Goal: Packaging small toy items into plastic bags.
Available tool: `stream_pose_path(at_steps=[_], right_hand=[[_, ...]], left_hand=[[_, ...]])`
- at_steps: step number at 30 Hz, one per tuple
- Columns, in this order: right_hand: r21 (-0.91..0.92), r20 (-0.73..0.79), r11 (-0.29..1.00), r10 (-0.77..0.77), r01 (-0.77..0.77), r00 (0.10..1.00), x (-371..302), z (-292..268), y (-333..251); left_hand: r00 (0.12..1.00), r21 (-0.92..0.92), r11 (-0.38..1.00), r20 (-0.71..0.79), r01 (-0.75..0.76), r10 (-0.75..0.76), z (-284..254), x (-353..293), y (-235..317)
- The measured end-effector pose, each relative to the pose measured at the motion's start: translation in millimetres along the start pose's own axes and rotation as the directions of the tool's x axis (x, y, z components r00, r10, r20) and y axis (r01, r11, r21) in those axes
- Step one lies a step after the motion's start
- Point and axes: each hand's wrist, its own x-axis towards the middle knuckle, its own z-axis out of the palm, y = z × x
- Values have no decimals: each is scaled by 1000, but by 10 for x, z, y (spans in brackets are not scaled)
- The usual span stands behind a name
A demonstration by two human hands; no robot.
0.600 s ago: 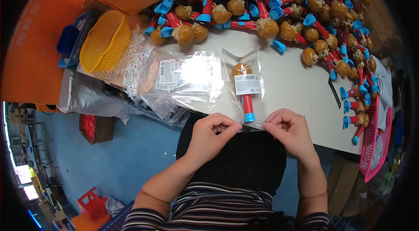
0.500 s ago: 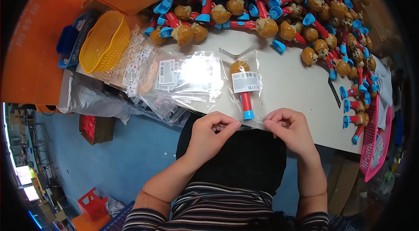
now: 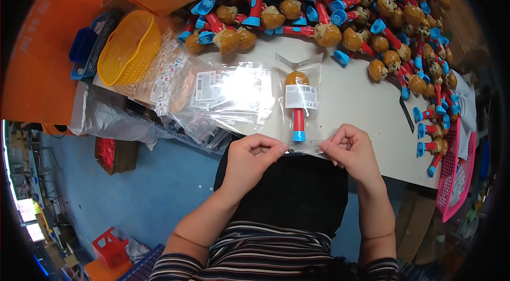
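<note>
I see both hands at the near edge of the white bench (image 3: 366, 100), pinching the bottom end of a clear bag (image 3: 300, 105). My left hand (image 3: 255, 154) has thumb and fingers pressed together on the bag's near left corner, and my right hand (image 3: 350, 148) is clamped the same way on the near right corner. The bag lies flat on the bench, running away from me toward the far edge, with its near end right at the bench's near edge between the two hands.

Inside the bag I see a toy (image 3: 297, 101) with a brown round head at the far end, a white label across the middle, a red stem and a blue base nearest my hands.

Just to the left of the bag, a stack of empty clear bags (image 3: 228, 95) lies on the bench, glaring under the light. Beyond that, at the left end of the bench, sits a yellow basket (image 3: 127, 47) beside a blue tray (image 3: 90, 42). Along the far edge and down the right side lies a pile of loose toys (image 3: 382, 20) of the same brown, red and blue kind. A pink basket (image 3: 454, 169) stands off the right end of the bench.
</note>
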Motion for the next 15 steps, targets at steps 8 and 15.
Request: stream_pose_path(at_steps=[8, 15], right_hand=[[114, -81, 993, -33, 42, 996, -30, 164, -77], [-79, 16, 997, -3, 4, 1000, 22, 80, 7]], left_hand=[[990, -104, 988, 89, 115, -106, -14, 33, 68], [998, -126, 990, 35, 64, -60, -36, 31, 45]])
